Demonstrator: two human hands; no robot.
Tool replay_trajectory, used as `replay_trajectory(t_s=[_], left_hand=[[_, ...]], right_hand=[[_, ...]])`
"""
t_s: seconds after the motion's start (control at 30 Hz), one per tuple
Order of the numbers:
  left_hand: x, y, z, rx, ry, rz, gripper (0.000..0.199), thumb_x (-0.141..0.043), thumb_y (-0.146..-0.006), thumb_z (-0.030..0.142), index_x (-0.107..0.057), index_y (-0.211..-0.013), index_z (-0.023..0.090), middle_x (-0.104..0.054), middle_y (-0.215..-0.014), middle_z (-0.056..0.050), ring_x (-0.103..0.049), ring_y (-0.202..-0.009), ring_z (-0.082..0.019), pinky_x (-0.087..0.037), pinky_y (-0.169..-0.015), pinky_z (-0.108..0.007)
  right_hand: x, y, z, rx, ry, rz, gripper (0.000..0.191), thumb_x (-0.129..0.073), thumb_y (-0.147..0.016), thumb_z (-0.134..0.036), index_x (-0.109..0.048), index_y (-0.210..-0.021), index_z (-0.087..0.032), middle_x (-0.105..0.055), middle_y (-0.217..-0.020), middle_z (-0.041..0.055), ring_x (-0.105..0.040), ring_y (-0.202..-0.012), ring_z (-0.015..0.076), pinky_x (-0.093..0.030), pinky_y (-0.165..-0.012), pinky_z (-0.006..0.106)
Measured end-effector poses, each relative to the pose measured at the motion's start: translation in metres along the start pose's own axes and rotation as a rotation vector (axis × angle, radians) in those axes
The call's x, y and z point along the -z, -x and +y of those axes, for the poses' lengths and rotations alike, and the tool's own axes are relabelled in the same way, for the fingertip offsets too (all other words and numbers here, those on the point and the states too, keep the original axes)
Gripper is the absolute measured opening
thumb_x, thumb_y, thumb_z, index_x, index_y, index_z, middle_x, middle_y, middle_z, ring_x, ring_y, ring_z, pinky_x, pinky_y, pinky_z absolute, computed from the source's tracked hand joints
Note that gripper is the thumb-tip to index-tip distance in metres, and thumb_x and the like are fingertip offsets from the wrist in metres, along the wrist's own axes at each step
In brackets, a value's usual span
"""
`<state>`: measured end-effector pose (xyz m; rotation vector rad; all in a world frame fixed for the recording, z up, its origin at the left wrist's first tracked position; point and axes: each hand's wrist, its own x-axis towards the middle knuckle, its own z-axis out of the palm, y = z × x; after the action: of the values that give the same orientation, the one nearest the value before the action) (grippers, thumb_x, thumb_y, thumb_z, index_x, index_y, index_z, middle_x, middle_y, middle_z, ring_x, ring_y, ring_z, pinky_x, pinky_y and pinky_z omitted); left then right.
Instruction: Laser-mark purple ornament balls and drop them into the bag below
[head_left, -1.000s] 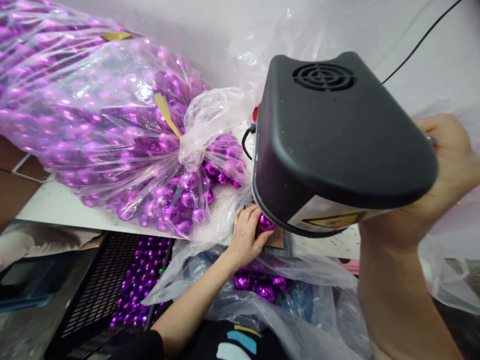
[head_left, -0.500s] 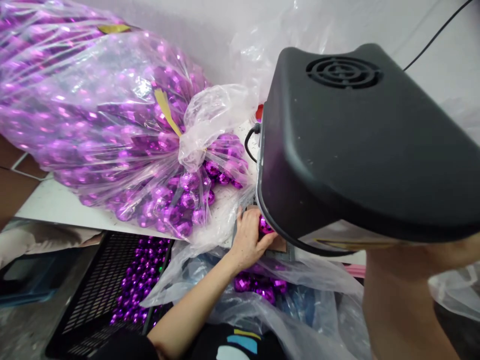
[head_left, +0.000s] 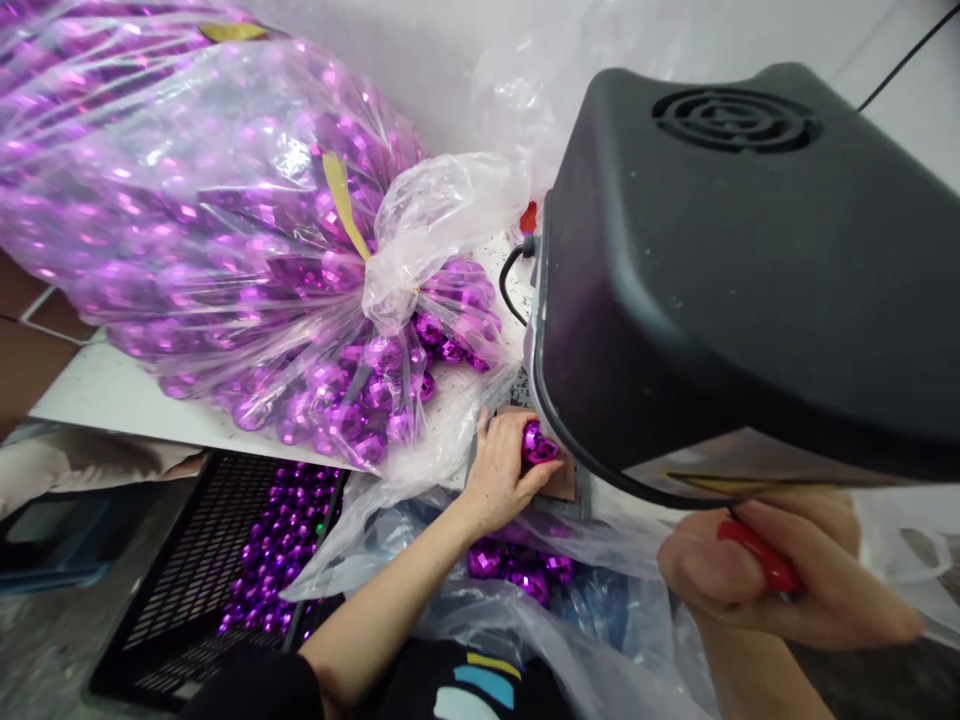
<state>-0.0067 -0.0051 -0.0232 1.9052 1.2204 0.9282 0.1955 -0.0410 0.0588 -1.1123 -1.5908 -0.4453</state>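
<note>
My left hand [head_left: 496, 470] is closed around a shiny purple faceted ball [head_left: 538, 443], thumb on the near side and fingers on the far side. Under the ball lies a brown plate [head_left: 561, 482] on a grey base, beside the black machine housing [head_left: 720, 290]. My right hand [head_left: 817, 570], below the housing's front end, is wrapped round a red handle [head_left: 761, 557]. What the handle joins to is hidden. More purple faceted balls [head_left: 529, 575] lie in clear plastic in front of my body.
A big clear bag of purple balls [head_left: 247, 220], tied with a yellow strip [head_left: 345, 205], fills the left of the white table [head_left: 112, 395]. A black crate [head_left: 161, 570] with small purple balls stands lower left. A black cable [head_left: 512, 285] loops by the housing.
My right hand has come into clear view below the housing, with the red handle now showing. The whole view has shifted a little; my left hand stays on the ball.
</note>
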Motion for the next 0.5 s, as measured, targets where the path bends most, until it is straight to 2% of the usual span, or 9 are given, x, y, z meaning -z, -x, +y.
replay_trajectory(t_s=[0.07, 0.1, 0.3, 0.37, 0.5], left_hand=[[-0.002, 0.001, -0.002, -0.004, -0.003, 0.026, 0.047, -0.066, -0.088, 0.041, -0.052, -0.129, 0.022, -0.064, -0.121, -0.011, -0.057, -0.119, -0.030, -0.023, -0.120, -0.059], [-0.003, 0.001, -0.003, -0.005, -0.006, 0.036, 0.047, -0.067, -0.088, 0.041, -0.052, -0.129, 0.022, -0.064, -0.121, -0.011, -0.057, -0.119, -0.030, -0.021, -0.121, -0.059], [-0.003, 0.000, -0.003, -0.031, -0.023, 0.011, 0.045, -0.063, -0.091, 0.042, -0.050, -0.128, 0.020, -0.062, -0.121, -0.011, -0.056, -0.121, -0.029, -0.013, -0.123, -0.057], [-0.002, -0.001, -0.002, -0.028, -0.020, 0.010, 0.045, -0.063, -0.091, 0.043, -0.051, -0.127, 0.019, -0.063, -0.120, -0.011, -0.056, -0.121, -0.029, -0.013, -0.123, -0.057], [0.000, -0.002, 0.000, -0.002, 0.004, 0.006, 0.044, -0.062, -0.091, 0.044, -0.052, -0.126, 0.020, -0.063, -0.122, -0.012, -0.056, -0.121, -0.028, -0.013, -0.123, -0.056]], right_hand=[[-0.007, -0.003, -0.001, 0.115, -0.045, 0.112, 0.020, -0.061, -0.079, -0.036, -0.056, -0.072, -0.017, -0.062, -0.074, 0.0057, -0.065, -0.073, 0.0196, -0.048, -0.060, 0.036], [-0.010, -0.005, -0.002, 0.137, -0.060, 0.125, 0.021, -0.059, -0.080, -0.034, -0.056, -0.071, -0.016, -0.062, -0.074, 0.0063, -0.065, -0.073, 0.0197, -0.048, -0.060, 0.035], [-0.022, -0.005, -0.004, 0.174, -0.026, 0.221, 0.020, -0.056, -0.082, -0.030, -0.051, -0.069, -0.015, -0.058, -0.068, 0.0043, -0.062, -0.069, 0.0166, -0.046, -0.060, 0.033], [-0.023, -0.004, -0.004, 0.178, -0.005, 0.232, 0.016, -0.055, -0.082, -0.027, -0.051, -0.071, -0.016, -0.058, -0.071, 0.0043, -0.062, -0.071, 0.0169, -0.047, -0.063, 0.034], [-0.024, 0.005, -0.001, 0.161, 0.002, 0.174, 0.010, -0.054, -0.080, -0.027, -0.053, -0.078, -0.018, -0.060, -0.079, 0.0055, -0.062, -0.078, 0.0186, -0.050, -0.066, 0.036]])
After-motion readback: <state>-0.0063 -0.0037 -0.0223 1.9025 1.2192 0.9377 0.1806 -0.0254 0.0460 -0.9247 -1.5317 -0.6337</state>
